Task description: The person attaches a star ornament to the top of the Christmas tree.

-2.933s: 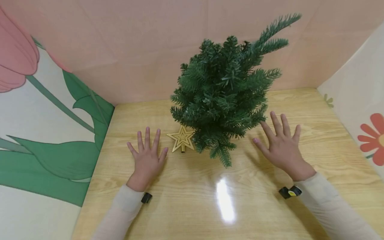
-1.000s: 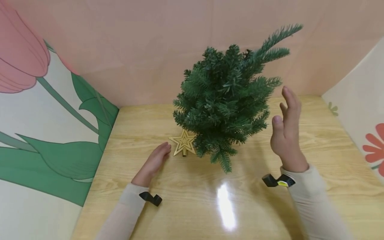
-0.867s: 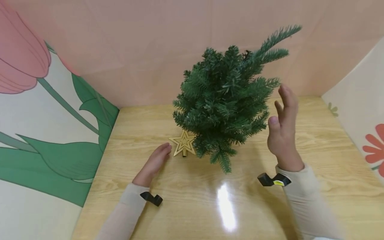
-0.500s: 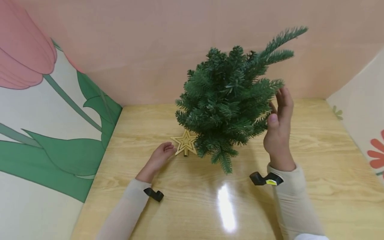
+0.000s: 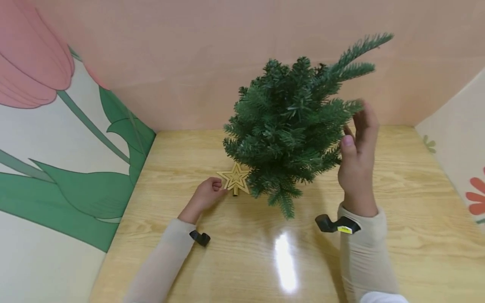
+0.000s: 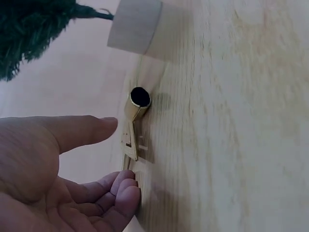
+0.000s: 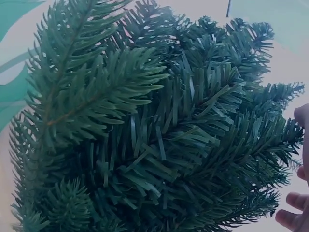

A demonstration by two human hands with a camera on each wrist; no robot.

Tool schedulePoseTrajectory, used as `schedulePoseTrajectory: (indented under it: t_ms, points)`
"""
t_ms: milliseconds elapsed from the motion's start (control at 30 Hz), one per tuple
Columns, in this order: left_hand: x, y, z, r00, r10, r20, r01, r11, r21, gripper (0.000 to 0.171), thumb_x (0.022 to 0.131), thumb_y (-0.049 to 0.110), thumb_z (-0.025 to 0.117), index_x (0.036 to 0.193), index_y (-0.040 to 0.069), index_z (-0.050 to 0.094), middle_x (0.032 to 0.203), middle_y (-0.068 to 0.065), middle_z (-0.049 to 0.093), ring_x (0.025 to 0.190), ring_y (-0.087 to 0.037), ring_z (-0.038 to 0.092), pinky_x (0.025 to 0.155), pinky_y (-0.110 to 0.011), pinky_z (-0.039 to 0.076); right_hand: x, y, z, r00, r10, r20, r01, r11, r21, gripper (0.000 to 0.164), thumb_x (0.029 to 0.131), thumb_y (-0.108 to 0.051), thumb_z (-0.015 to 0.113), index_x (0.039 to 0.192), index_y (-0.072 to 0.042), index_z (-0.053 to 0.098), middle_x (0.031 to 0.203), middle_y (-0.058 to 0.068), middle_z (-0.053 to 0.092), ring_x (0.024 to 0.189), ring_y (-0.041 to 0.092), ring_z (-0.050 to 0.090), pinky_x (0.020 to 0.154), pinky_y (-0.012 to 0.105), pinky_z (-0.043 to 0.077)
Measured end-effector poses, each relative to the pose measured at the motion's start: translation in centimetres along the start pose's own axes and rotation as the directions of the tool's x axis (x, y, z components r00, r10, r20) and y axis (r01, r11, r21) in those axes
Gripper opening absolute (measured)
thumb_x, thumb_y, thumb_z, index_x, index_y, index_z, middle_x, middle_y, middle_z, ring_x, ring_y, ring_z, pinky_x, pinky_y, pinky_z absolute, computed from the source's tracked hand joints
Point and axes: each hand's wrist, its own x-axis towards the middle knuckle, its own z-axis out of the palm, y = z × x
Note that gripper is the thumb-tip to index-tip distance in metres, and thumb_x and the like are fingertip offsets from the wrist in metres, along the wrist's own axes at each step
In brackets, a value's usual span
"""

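A gold star tree topper with a short hollow socket lies on the wooden table, left of the small artificial Christmas tree. My left hand is at the star's left side. In the left wrist view, the loosely bent fingers are at the star's edge, while the thumb is stretched out apart from them. My right hand is raised at the tree's right side, thumb and fingers apart around the branch tips; some fingertips are hidden behind needles. Only a few of its fingers show in the right wrist view.
The tree's pale round base shows in the left wrist view, but foliage hides it from the head view. A pink backdrop stands behind the wooden table, with flower-printed panels at both sides.
Both hands, first spread flat on the table, have left it: the right rose to the tree's right branches, the left moved right to the star and bent its fingers. Star and tree stay in place.
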Motion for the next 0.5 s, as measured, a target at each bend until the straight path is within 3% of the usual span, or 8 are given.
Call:
schedulePoseTrajectory:
  t_ms: [267, 500]
  points:
    - [0.77, 0.85, 0.38, 0.997, 0.071, -0.022, -0.067, 0.986, 0.15, 0.044, 0.089, 0.029, 0.074, 0.121, 0.002, 0.062, 0.112, -0.01, 0.065, 0.103, -0.024, 0.062, 0.087, -0.041, 0.052, 0.32, -0.56, -0.11, 1.0, 0.022, -0.017, -0.021, 1.0, 0.018, 0.076, 0.095, -0.047, 0.061, 0.152, -0.009, 0.028, 0.157, 0.006, 0.021, 0.144, 0.03, 0.018, 0.118, 0.045, 0.013]
    - [0.96, 0.69, 0.61, 0.998, 0.048, -0.042, -0.04, 0.985, 0.168, 0.039, 0.087, 0.03, 0.075, 0.115, 0.006, 0.064, 0.104, -0.004, 0.066, 0.094, -0.019, 0.062, 0.083, -0.04, 0.052, 0.27, -0.57, -0.02, 0.999, 0.029, -0.025, -0.028, 0.999, 0.047, 0.069, 0.097, -0.042, 0.057, 0.151, -0.008, 0.028, 0.155, 0.007, 0.025, 0.142, 0.031, 0.022, 0.117, 0.046, 0.016]
